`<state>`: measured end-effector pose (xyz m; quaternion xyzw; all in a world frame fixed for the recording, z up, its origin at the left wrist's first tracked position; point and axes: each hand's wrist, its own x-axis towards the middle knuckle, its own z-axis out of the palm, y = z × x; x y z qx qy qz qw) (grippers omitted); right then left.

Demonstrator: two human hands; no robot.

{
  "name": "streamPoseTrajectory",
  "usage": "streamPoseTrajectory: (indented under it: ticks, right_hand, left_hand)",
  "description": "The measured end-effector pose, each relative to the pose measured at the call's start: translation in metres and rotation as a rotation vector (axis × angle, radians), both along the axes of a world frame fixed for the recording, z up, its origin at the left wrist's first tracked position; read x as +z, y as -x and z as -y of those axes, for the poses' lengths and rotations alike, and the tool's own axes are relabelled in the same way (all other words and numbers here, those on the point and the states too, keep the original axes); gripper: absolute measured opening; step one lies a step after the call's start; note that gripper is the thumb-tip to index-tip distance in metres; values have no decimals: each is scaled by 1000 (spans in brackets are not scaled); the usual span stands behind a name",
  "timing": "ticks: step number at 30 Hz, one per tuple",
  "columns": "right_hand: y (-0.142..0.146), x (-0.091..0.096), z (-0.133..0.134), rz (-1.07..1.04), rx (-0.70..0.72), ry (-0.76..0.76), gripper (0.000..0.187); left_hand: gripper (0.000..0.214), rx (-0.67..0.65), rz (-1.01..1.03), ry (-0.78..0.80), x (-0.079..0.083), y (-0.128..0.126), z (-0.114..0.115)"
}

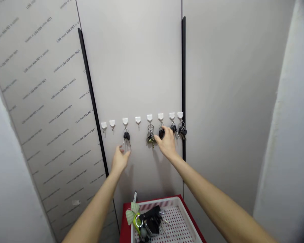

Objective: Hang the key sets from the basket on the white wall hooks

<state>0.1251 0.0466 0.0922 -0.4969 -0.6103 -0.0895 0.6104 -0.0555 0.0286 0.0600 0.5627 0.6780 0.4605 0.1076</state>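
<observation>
A row of white adhesive hooks runs across the pale panel, several with keys on them. My left hand is just below a bunch of keys with black heads on the third hook from the left. Its thumb and fingers are apart, with nothing held. My right hand reaches up to a black-headed key bunch on another hook. Thumb and forefinger are spread on either side of it; a firm grip does not show. Beside the thumb hangs a ring of brassy keys.
Further right hang two more bunches, dark keys and black keys. Below, a white perforated basket on a red surface holds more keys, a black pouch and a green bow. Dark vertical strips flank the panel.
</observation>
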Motion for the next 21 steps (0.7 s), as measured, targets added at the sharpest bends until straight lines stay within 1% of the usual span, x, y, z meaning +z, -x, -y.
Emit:
streamPoseTrajectory:
  ticks: [1, 3, 6, 8, 12, 15, 18, 21]
  right_hand:
    - [5, 1, -3, -6, -44, 25, 46]
    - [15, -2, -9, -15, -132, 76, 50]
    - [25, -10, -16, -2, -228, 101, 49]
    - [27, -13, -19, 25, -246, 95, 42]
    - [20, -13, -23, 68, -186, 47, 24]
    - [11, -7, -21, 42, -112, 6, 19]
    - [4, 5, -15, 16, -69, -15, 18]
    - [-1, 20, -9, 17, -50, -29, 20]
  left_hand:
    - [53, 38, 68, -45, 12, 3, -6]
    - [59, 81, 139, -109, 27, 5, -14]
    - [60, 87, 133, -140, 36, -2, -22]
    - [50, 63, 108, -130, 37, -7, -27]
    - [23, -12, 92, -107, 35, -7, -37]
    - [15, -76, 115, -106, 37, 0, -38]
    - [12, -162, 203, -94, 47, 4, -28]
    - [11, -241, 296, -81, 66, 5, -13]
